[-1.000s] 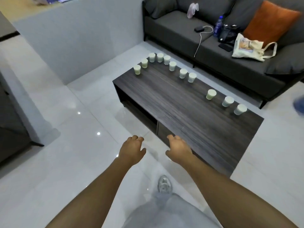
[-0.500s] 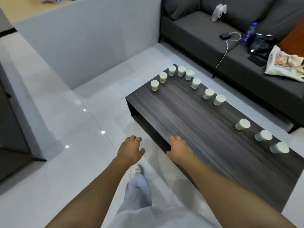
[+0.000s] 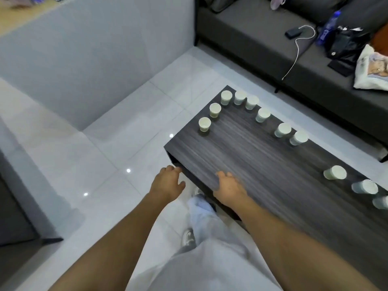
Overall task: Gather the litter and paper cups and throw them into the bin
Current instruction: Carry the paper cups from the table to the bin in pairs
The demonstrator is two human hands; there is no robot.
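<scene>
Approaching with both hands empty, fingers loosely spread — left hand [image 3: 168, 182], right hand [image 3: 230, 189] over the near bench [image 3: 241, 164] edge. Cups [image 3: 262, 115] line its far side; nest them before carrying.

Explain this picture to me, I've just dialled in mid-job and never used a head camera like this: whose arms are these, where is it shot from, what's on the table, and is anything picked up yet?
There is no machine here. A person wears one wide-angle camera on the head, looking forward and down, so the two bare arms reaching in from the bottom are their own. The left hand hangs over the floor beside the table's near corner, and the right hand is over the table's near edge. Both look relaxed and hold nothing.

The dark wooden table carries paper cups, ten in view, the last cut off by the frame's right edge. They stand in a line along the left end and the far side, all upright.

Behind the table is a grey sofa with a tote bag, a black bag, a water bottle and a white cable. No bin shows in this picture.
</scene>
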